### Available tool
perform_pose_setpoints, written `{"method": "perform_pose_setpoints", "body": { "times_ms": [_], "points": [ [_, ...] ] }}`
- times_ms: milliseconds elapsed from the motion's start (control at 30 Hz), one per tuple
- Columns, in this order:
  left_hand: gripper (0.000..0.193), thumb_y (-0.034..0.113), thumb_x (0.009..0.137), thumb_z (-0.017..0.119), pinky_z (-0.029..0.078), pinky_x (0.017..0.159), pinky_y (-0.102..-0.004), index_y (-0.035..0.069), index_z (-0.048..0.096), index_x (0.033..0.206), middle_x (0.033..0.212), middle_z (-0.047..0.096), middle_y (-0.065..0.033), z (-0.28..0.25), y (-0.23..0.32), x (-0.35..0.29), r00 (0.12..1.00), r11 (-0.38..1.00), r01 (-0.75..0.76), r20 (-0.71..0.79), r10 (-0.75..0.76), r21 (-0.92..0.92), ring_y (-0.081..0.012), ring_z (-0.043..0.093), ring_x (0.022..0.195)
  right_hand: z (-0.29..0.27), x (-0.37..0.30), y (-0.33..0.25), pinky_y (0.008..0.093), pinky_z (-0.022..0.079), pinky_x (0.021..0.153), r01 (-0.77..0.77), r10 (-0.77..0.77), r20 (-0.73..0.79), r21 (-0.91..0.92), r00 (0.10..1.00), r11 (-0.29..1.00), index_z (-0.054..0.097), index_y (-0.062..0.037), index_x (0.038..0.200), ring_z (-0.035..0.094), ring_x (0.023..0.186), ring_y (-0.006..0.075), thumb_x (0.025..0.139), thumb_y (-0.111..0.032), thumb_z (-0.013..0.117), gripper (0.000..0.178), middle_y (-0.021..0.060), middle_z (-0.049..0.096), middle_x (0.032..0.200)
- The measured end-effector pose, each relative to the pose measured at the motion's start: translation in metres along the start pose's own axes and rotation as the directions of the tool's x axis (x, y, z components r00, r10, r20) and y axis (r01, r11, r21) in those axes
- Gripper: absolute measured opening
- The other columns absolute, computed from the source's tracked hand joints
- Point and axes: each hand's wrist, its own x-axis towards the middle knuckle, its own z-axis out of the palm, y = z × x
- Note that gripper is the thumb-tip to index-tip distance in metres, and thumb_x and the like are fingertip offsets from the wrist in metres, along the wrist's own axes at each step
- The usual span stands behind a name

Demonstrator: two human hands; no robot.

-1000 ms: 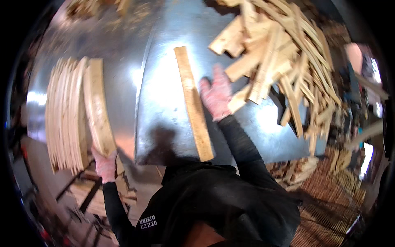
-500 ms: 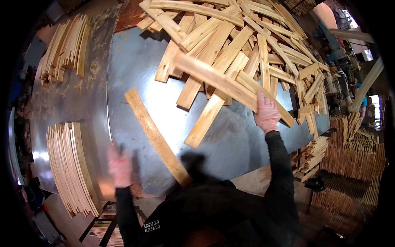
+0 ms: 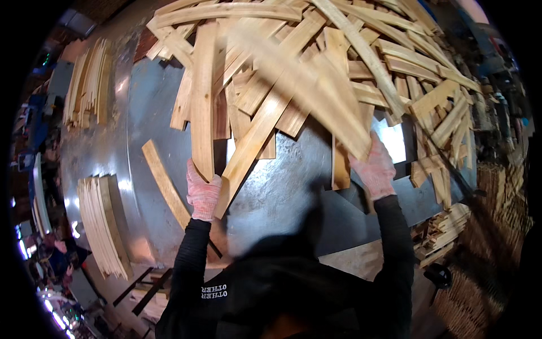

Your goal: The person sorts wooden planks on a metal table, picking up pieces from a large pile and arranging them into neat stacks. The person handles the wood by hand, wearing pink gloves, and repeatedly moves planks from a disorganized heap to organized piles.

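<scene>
My left hand (image 3: 203,193), in a pink-and-white glove, is closed round the near end of a pale wooden slat (image 3: 203,101) that points away from me over the pile. My right hand (image 3: 375,171), gloved alike, grips the near end of another wooden slat (image 3: 322,104). That slat slants up to the left over the pile and is smeared by motion. Between my hands, a loose slat (image 3: 254,147) slopes down from the heap with its near end beside my left hand. A narrow, curved slat (image 3: 166,183) lies on the metal table to the left of that hand.
A jumbled heap of slats (image 3: 395,56) covers the table's far and right parts. Two neat slat stacks stand at the left: a near stack (image 3: 103,226) and a far stack (image 3: 89,85). The metal table (image 3: 271,200) has its near edge by my body. More stacked wood (image 3: 443,231) stands at the right.
My left hand has moved right from beside the near stack and taken hold of a slat. The slat in my right hand has shifted, and the view has moved.
</scene>
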Motion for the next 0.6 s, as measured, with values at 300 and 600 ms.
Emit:
{"method": "perform_pose_setpoints", "body": {
  "times_ms": [300, 600],
  "points": [
    [0.098, 0.025, 0.073, 0.076, 0.048, 0.095, -0.0516, 0.000, 0.025, 0.153, 0.125, 0.056, -0.0245, 0.046, 0.024, -0.033, 0.964, 0.920, -0.265, 0.092, 0.249, 0.289, -0.0415, 0.058, 0.111, 0.053, 0.020, -0.050, 0.0457, 0.048, 0.102, -0.168, 0.161, 0.069, 0.101, 0.984, 0.981, 0.005, -0.0065, 0.159, 0.055, 0.123, 0.0435, 0.072, -0.023, 0.082, 0.117, 0.0295, 0.049, 0.138],
    [0.097, 0.045, 0.075, 0.084, 0.058, 0.087, -0.0446, 0.001, 0.037, 0.147, 0.112, 0.058, -0.0121, -0.106, -0.017, -0.099, 0.689, 0.121, 0.600, 0.588, 0.424, -0.791, -0.0248, 0.064, 0.099, 0.031, -0.047, -0.105, 0.0426, 0.057, 0.091, -0.266, -0.483, 0.198, 0.961, 0.853, -0.077, 0.044, 0.0071, 0.137, 0.067, 0.098, 0.0327, 0.079, -0.018, 0.076, 0.071, 0.0199, 0.066, 0.107]
  ]
}}
